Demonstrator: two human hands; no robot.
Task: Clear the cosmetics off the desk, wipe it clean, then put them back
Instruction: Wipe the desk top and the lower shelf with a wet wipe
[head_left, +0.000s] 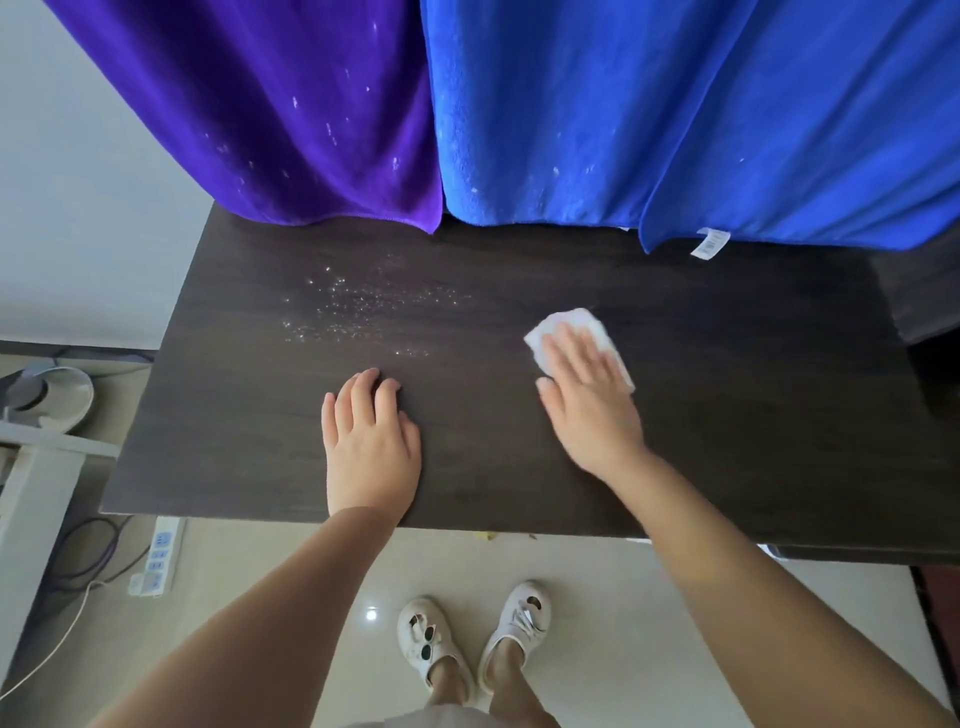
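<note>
The wiping step is in hand: the right hand (587, 395) presses a white folded tissue (576, 332) flat, fingers spread, right of centre on the dark wooden desk (727, 415). The left hand (369, 436) rests near the front edge, fingers relaxed. Next, the tissue should go left to the white specks (353, 306). No cosmetics are visible.

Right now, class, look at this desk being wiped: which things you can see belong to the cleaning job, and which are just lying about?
Part of the job:
dark desk
white wipe under the right hand
pale specks on the desk
left hand resting on the desk

Just lying about:
purple towel
blue towel
power strip on the floor
</note>
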